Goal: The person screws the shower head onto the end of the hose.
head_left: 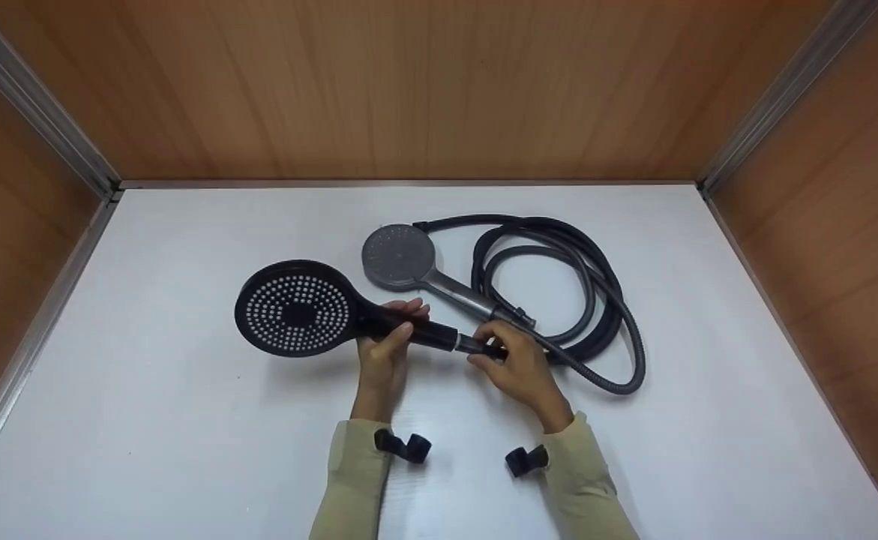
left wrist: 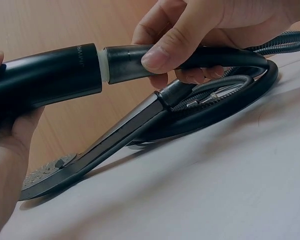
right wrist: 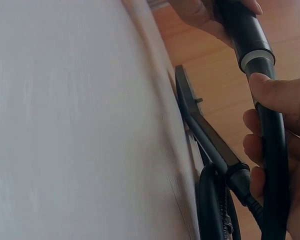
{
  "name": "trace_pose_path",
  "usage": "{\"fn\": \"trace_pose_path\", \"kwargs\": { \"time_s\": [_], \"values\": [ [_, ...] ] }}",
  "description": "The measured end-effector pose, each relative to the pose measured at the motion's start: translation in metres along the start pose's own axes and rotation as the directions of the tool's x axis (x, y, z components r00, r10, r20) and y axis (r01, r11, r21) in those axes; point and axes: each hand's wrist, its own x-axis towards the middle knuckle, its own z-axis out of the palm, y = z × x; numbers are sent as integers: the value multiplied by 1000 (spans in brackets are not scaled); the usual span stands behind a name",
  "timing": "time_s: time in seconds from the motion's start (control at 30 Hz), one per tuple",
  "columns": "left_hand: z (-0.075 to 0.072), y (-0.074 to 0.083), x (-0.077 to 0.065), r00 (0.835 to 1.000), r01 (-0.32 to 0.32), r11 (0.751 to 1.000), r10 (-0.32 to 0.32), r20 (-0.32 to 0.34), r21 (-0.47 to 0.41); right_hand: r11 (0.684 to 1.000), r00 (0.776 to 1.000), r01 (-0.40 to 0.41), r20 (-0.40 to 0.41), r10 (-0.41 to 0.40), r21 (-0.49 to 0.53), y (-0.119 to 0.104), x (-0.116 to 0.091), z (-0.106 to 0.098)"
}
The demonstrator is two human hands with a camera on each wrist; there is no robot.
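Note:
My left hand [head_left: 384, 349] grips the handle of a black shower head [head_left: 296, 307], whose round spray face with pale nozzles is turned up at the left. At the handle's lower end, my right hand [head_left: 517, 364] pinches the dark connector [left wrist: 127, 62] of a black shower hose [left wrist: 225, 57]. A white ring [left wrist: 104, 65] shows between handle and connector, which line up end to end. In the right wrist view the fingers of the right hand curl round the hose just below the connector. Both hands hold these parts above the white table.
Behind the hands, a grey shower head [head_left: 400, 257] lies on the white table [head_left: 184, 450], its handle pointing right. Coiled black and grey hoses [head_left: 618, 300] lie at the right of it. Wooden panels [head_left: 424, 90] with metal edging enclose the back and sides.

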Motion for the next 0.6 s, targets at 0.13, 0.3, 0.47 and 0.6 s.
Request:
{"fn": "trace_pose_path", "kwargs": {
  "time_s": [0.13,0.3,0.47,0.6],
  "values": [
    [0,0,0,1000,9,1000,-10,-16,-14,1000,1000,-4,-4,4,-5,0,0,1],
    [1,-1,1,1000,2,1000,-2,-3,-18,1000,1000,6,-22,-6,-2,0,0,1],
    [1,0,0,1000,8,1000,-9,-6,-14,1000,999,29,-28,-29,1,1,1,2],
    [1,0,0,1000,10,1000,-10,-16,2,1000,999,27,-24,-27,-2,1,0,1]
  ]
}}
